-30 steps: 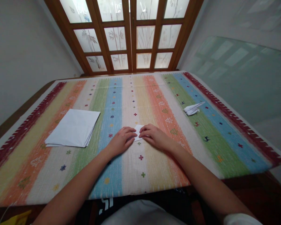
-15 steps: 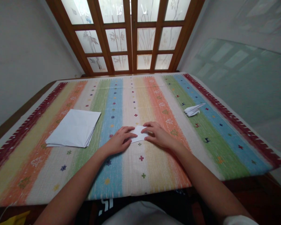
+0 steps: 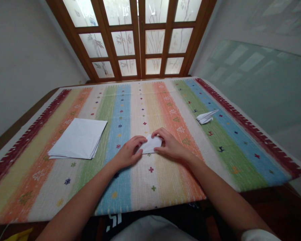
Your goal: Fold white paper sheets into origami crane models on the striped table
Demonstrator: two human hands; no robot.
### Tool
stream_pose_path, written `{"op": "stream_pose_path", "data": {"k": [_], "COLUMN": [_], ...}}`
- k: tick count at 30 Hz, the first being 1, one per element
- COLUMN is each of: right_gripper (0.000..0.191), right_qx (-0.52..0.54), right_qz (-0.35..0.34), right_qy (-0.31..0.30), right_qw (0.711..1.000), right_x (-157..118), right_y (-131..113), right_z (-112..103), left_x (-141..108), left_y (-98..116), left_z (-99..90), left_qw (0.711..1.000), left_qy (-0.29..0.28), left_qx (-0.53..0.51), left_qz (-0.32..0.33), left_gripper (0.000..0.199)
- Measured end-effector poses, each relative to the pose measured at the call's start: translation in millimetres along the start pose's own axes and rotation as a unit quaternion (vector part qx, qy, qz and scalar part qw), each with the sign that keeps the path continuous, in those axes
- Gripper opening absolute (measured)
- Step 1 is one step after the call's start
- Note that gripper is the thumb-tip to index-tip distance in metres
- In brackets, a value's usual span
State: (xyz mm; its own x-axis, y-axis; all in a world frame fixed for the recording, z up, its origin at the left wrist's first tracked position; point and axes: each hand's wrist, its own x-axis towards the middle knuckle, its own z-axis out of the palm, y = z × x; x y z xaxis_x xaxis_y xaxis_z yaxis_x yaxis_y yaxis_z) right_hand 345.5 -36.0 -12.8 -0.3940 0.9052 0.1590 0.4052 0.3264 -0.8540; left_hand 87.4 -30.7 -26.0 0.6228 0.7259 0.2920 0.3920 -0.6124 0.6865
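A small piece of folded white paper (image 3: pixel 151 144) lies at the middle of the table, between my two hands. On its left edge, my left hand (image 3: pixel 130 151) grips it with the thumb at the near side and the fingers at the far side. My right hand (image 3: pixel 171 144) has hold of the right end in the same way, thumb near and fingertips on the top edge. The lower edge of the paper runs nearly straight toward me; its finer creases are too small to make out.
A stack of white paper sheets (image 3: pixel 77 139) rests to the left. On the right lies a folded paper crane (image 3: pixel 206 117) with a pointed end. A striped tablecloth (image 3: pixel 150 187) covers the table; wooden doors (image 3: pixel 141 40) with frosted panes stand beyond its far edge.
My fingers have shifted to the paper's edges, and more of its surface shows between my hands. The paper looks slightly raised or turned. The stack and the crane have stayed put.
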Motion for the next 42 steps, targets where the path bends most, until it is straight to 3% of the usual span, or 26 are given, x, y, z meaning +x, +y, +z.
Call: {"op": "stream_pose_path", "data": {"k": [6,14,20,29,36,42], "right_gripper": [0.052,0.072,0.080,0.063,0.045,0.042], "right_qx": [0.262,0.339,0.368,0.337,0.253,0.307], "right_qz": [0.069,0.031,0.044,0.030,0.033,0.055], "right_qy": [-0.010,-0.007,-0.031,0.011,0.064,0.070], "right_qw": [0.962,0.940,0.928,0.941,0.965,0.948], "right_x": [0.5,2.9,3.1,5.0,6.5,5.6], "right_y": [1.5,1.6,7.5,10.5,8.9,4.6], "right_z": [15.2,20.2,18.5,17.6,17.3,21.4], "left_x": [-1.6,-1.3,-1.4,-0.3,1.6,3.4], "left_y": [3.9,8.2,10.2,12.2,8.2,11.3], "left_z": [3.9,4.7,4.5,1.7,0.9,2.4], "left_qw": [1.000,0.996,0.995,0.987,0.956,0.930], "left_qy": [0.026,0.082,0.090,0.089,0.058,0.018], "left_qx": [0.008,-0.019,-0.037,-0.118,-0.256,-0.332], "left_qz": [-0.012,-0.026,-0.013,-0.058,-0.131,-0.156], "left_gripper": [0.046,0.045,0.043,0.035,0.034,0.041]}}
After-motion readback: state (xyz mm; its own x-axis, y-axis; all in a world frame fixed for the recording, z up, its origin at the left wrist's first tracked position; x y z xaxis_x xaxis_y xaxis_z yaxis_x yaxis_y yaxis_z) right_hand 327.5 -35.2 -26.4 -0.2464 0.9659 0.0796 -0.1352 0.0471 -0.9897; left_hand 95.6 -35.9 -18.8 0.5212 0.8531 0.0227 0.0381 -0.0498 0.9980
